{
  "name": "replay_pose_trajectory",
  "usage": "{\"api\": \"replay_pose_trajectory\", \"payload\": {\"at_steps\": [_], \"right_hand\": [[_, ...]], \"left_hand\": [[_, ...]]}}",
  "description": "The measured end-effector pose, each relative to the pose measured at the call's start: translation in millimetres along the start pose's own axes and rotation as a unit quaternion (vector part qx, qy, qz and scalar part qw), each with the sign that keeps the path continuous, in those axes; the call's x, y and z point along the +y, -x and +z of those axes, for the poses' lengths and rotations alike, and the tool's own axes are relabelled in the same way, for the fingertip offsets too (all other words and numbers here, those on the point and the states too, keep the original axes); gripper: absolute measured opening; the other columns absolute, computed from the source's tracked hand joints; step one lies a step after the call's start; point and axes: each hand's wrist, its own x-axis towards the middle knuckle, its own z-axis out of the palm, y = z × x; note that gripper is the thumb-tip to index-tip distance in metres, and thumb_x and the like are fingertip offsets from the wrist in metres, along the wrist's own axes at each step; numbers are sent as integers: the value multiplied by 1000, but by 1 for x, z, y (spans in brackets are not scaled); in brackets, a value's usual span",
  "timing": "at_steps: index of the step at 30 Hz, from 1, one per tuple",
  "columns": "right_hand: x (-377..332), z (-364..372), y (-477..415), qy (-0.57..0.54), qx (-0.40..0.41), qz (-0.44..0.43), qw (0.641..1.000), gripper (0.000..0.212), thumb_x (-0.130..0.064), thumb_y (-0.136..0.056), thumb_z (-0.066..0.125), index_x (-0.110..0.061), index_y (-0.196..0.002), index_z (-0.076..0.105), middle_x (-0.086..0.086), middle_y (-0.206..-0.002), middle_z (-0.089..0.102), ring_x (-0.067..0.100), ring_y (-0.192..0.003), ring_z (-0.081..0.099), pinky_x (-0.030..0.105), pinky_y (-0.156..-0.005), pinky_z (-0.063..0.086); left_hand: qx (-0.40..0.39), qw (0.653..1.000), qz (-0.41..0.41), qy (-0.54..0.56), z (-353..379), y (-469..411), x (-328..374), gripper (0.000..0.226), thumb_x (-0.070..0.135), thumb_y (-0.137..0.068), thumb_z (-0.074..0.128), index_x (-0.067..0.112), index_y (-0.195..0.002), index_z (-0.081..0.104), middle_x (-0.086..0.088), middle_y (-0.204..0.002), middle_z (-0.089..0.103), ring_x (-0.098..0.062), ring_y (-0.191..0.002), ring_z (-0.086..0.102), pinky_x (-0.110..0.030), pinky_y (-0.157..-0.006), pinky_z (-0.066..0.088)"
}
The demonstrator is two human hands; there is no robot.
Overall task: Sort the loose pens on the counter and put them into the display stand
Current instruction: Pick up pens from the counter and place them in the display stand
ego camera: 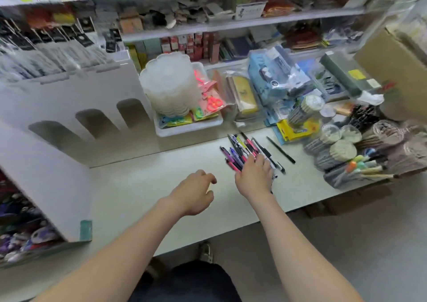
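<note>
Display stand of white cardboard with three arched slots in its stepped front (69,98) fills the left end of the pale grey-green counter (150,186), and its side panel reaches the counter's front edge. Its three slots hold no pens.

A brown cardboard box (392,70) stands at the counter's far right corner. At the middle of the back edge sits a shallow white plastic tray (189,126), which carries a tall stack of translucent scalloped plastic dishes (171,87). Round bundles of grey pencils (332,151) lie heaped at the right end, near the front edge.

The loose pens, a fanned cluster of black, purple, pink and yellow-banded barrels (238,149), lie right of the counter's middle, between the tray and the front edge and well apart from the stand. Their far ends point toward the back edge. Their near ends run under the right hand (254,177).

That hand is palm down on the cluster, with its fingers apart and nearly straight and its fingertips touching the barrels. A dark pen end shows past the right edge of the palm. The left hand (196,193) hangs over bare counter just left of the cluster, clear of the pens. Its fingers are loosely curled and nothing shows in them.

One slim black pen (280,149) lies alone, just right of the cluster, slanting toward the front right.
</note>
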Motion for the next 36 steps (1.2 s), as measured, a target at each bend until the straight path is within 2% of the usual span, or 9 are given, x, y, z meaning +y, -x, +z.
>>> {"api": "replay_pose_trajectory", "payload": {"at_steps": [3, 6, 9, 12, 16, 20, 25, 30, 36], "right_hand": [[5, 13, -24, 34, -6, -38, 999, 88, -51, -99, 61, -8, -164, 20, 17, -168, 22, 40, -152, 27, 54, -120, 30], [0, 30, -40, 61, -27, -55, 996, 97, -55, -98, 62, -6, -165, 12, 15, -165, 26, 38, -148, 30, 54, -116, 32], [-6, 44, -43, 103, -16, -49, 993, 83, -38, -100, 62, -4, -162, 19, 13, -157, 35, 36, -139, 37, 53, -110, 35], [-11, 53, -41, 126, -4, -68, 990, 64, -22, -98, 51, 0, -155, 29, 14, -144, 45, 33, -127, 46, 48, -104, 38], [-14, 61, -47, 142, -3, -92, 986, 45, -23, -102, 43, -1, -142, 43, 14, -130, 53, 31, -116, 51, 44, -102, 40], [-17, 65, -49, 131, -8, -81, 988, 38, -21, -101, 45, -2, -133, 53, 12, -118, 58, 28, -103, 55, 40, -89, 43], [-22, 65, -56, 68, -14, -65, 995, 43, -18, -102, 42, 4, -139, 47, 17, -129, 54, 32, -114, 55, 37, -90, 48], [-34, 67, -55, 80, -25, -106, 991, 29, -9, -99, 44, -5, -127, 50, 16, -127, 58, 31, -112, 60, 36, -90, 49], [-32, 51, -58, 26, -116, -98, 988, 47, -12, -96, 58, 0, -137, 38, 24, -142, 46, 42, -127, 53, 46, -100, 47]], "left_hand": [[-18, 1000, -9, 1, 10, -13, 1, 44, 28, -104, 50, 22, -148, 54, -7, -147, 47, -29, -133, 53, -43, -113, 44], [-27, 999, -21, 11, 17, -22, -1, 42, 27, -104, 50, 23, -146, 55, -6, -146, 46, -30, -130, 54, -42, -111, 45], [-30, 999, -32, 30, 23, -30, -6, 39, 27, -104, 49, 24, -142, 58, -5, -142, 47, -29, -124, 56, -44, -108, 47], [-25, 998, -45, 44, 30, -36, -7, 38, 25, -103, 50, 23, -139, 60, -5, -138, 49, -29, -122, 57, -44, -107, 47], [-14, 996, -63, 61, 41, -40, -4, 36, 23, -101, 49, 24, -135, 63, -3, -131, 52, -27, -116, 59, -42, -103, 49], [14, 992, -92, 85, 48, -42, -7, 34, 22, -99, 49, 22, -128, 67, -2, -123, 56, -25, -109, 61, -40, -99, 51], [32, 986, -119, 116, 51, -41, -13, 33, 16, -97, 50, 17, -122, 71, -3, -116, 62, -24, -106, 64, -33, -90, 50], [47, 979, -134, 149, 50, -43, -14, 32, 15, -97, 52, 16, -120, 73, 1, -118, 73, -20, -103, 66, -31, -90, 51], [67, 963, -160, 205, 45, -46, -13, 28, 16, -99, 53, 20, -118, 72, 6, -111, 73, -11, -92, 64, -23, -78, 46]]}}
